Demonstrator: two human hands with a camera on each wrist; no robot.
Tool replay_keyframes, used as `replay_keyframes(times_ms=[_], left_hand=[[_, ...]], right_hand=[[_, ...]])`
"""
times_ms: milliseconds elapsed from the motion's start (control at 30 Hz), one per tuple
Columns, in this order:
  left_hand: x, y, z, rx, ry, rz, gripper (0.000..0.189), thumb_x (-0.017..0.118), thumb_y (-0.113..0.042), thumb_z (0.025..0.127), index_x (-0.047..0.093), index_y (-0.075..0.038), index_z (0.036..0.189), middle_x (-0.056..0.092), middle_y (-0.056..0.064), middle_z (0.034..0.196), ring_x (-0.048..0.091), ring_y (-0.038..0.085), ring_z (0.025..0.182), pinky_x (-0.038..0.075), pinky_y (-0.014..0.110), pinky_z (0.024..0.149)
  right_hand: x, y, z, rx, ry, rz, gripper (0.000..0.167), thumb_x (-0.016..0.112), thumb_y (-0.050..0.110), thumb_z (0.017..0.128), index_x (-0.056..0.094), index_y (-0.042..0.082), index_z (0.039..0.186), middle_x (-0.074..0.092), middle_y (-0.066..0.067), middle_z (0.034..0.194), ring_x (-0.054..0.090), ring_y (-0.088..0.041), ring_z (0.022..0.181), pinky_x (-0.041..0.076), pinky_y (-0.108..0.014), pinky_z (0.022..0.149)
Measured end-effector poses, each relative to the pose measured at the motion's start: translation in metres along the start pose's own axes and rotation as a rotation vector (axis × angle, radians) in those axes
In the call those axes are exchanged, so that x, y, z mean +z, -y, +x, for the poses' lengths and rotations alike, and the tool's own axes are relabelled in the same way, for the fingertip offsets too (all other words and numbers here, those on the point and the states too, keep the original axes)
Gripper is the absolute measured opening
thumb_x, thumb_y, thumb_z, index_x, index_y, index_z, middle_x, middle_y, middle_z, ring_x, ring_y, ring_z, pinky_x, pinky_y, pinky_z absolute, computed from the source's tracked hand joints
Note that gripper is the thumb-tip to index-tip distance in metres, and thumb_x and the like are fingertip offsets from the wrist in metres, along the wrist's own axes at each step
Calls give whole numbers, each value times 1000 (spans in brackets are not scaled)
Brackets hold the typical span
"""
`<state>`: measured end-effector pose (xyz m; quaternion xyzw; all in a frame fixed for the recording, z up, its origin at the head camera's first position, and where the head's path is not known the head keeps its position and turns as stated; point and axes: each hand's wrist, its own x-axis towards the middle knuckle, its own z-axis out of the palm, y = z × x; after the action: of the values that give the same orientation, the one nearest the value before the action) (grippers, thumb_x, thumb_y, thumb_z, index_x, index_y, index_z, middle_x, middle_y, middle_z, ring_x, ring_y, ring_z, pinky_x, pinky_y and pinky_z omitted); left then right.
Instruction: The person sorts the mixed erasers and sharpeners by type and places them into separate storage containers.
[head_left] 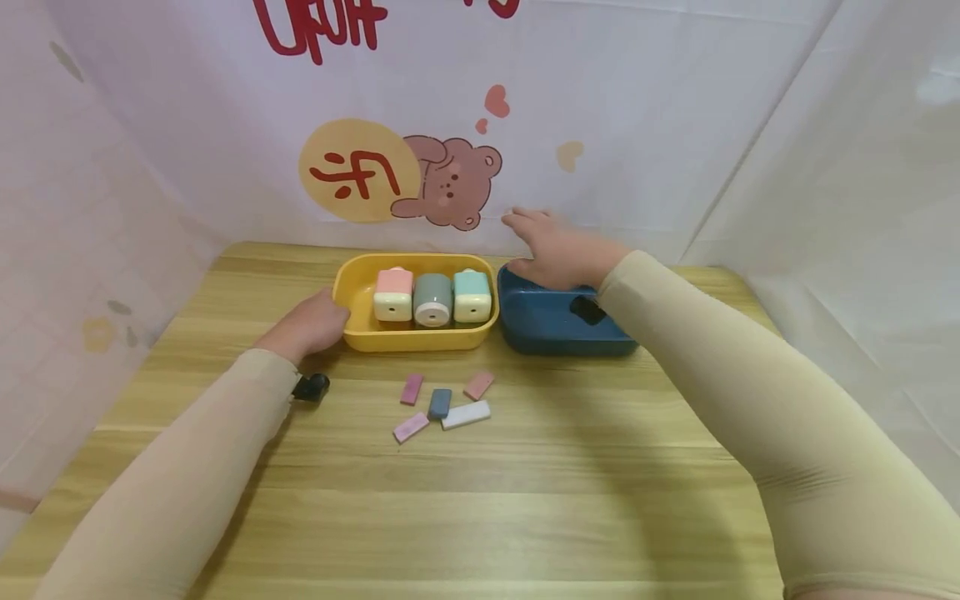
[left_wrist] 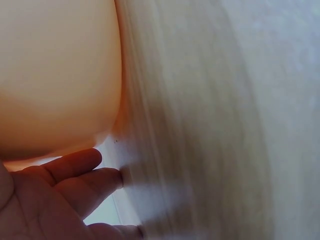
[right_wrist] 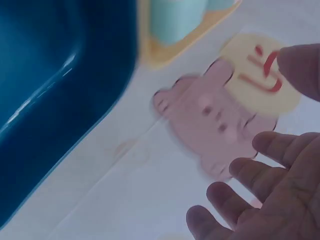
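1. Left hand (head_left: 311, 323): fingers extended and relaxed, just beside the left end of the yellow tray (head_left: 416, 341); whether they touch it, I cannot tell.
2. Right hand (head_left: 562, 252): fingers loosely spread, above the back of the blue tray (head_left: 567, 345), which stands right of the yellow one.
3. The yellow tray holds three small containers (head_left: 432, 292).

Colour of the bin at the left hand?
Yellow; the bin shows best in the head view.

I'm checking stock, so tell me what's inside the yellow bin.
The yellow bin holds a pink container, a grey container and a mint container. What lies beneath them is covered.
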<state>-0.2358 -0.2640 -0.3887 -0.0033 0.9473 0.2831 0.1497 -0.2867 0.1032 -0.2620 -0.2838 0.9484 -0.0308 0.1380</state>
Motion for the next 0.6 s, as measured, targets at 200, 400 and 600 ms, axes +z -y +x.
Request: replay_keyframes(times_ms=[200,400,600], left_hand=[[-1,-1,-1,-1,13,-4,50,32,-25,104,43,3,144,56,25,127,55,37,109,45,52,99],[-2,-1,-3,8,17,-1,52,31,-25,105,40,5,147,54,26,132,54,39,114,43,57,105],[-2,-2,-1,39,9,-1,48,32,-24,105,45,4,143,56,26,129,54,39,114,43,58,104]], right_hand=[[7,-50,-27,89,-40,22,75,50,31,108,14,1,167,10,-24,175,6,-47,162,11,-60,131],[22,-89,-49,156,-37,25,76,52,32,109,16,-4,165,11,-31,172,8,-53,159,13,-65,128],[42,-124,-65,236,-21,18,80,54,35,108,17,-11,162,16,-37,168,16,-59,154,19,-68,125]])
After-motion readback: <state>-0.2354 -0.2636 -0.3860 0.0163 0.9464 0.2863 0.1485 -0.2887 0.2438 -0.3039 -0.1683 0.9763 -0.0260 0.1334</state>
